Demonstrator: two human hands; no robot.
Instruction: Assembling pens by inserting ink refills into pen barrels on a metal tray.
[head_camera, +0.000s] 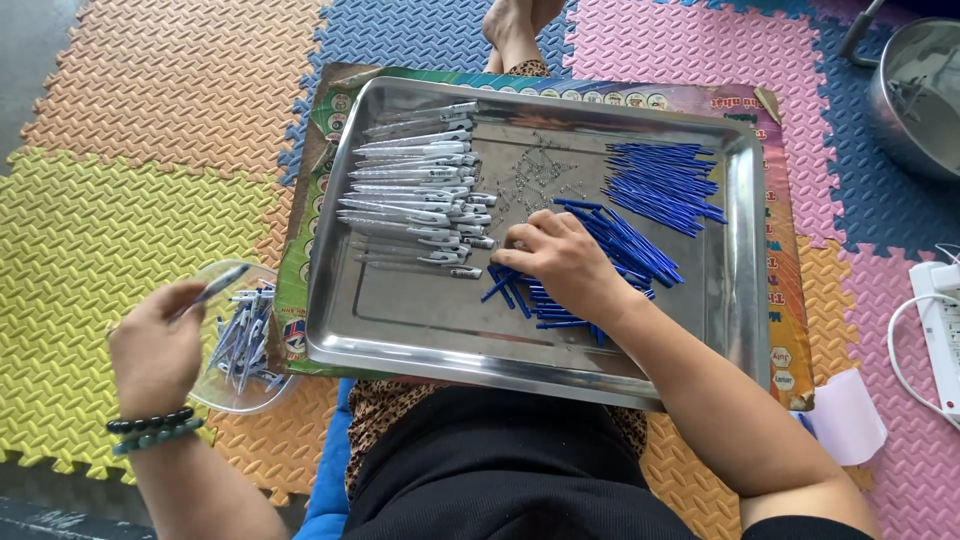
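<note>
A tray is set on a board on the floor mat. In the tray, pen barrels are stacked at the left, springs scattered in the middle, and refills piled at the right. A bowl of pens is placed left of the tray; a pot is seen at the far right.

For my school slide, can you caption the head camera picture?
Right hand on blue pen refills in a metal tray; left hand holds a pen.
</note>
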